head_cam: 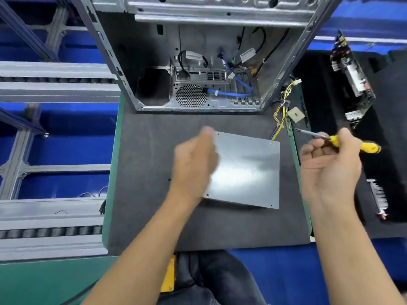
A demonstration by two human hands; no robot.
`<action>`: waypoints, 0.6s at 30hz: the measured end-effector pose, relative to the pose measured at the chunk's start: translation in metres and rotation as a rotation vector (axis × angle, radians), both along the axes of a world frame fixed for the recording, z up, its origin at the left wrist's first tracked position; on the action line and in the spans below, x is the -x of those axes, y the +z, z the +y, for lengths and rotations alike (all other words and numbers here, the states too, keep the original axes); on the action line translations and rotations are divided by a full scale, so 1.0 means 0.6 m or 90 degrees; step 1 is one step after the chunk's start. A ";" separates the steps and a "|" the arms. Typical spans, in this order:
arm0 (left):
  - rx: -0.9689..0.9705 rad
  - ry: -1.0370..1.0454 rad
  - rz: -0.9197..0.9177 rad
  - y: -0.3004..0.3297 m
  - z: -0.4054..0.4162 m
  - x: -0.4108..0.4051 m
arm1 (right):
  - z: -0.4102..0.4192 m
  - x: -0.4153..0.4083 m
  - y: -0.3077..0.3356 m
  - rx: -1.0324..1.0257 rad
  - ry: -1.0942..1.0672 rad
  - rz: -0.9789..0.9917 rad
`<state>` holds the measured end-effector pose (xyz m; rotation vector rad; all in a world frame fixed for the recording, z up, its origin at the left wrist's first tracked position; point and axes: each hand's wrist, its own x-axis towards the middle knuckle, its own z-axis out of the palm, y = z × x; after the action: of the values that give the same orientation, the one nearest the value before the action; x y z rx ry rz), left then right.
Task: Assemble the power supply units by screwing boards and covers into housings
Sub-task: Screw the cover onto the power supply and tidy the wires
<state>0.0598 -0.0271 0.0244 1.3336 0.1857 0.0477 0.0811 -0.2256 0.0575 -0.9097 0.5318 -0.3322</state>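
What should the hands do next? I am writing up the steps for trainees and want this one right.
Probably bring the screwdriver tip to the screw hole at the cover's far right corner. The right hand holds the tool off to the side, tip clear of the plate, while the left hand rests on the cover's left edge.

left hand (pixel 195 159) motion-blurred, computer case (pixel 198 51) top cropped
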 end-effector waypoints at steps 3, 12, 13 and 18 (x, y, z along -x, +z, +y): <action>-0.053 0.086 0.030 -0.025 0.060 0.021 | 0.016 0.009 -0.008 0.072 0.084 0.009; -0.561 -0.052 -0.126 -0.123 0.051 0.137 | 0.067 0.064 -0.057 0.362 0.311 0.023; -0.574 -0.026 -0.166 -0.127 0.049 0.135 | 0.071 0.068 -0.061 0.372 0.321 0.023; -0.528 0.002 -0.186 -0.130 0.052 0.134 | 0.087 0.078 -0.069 0.388 0.339 0.038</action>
<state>-0.0205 0.0044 -0.0536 2.1291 -0.0994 0.3504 0.0346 -0.1737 0.0160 -1.6101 0.2198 0.0295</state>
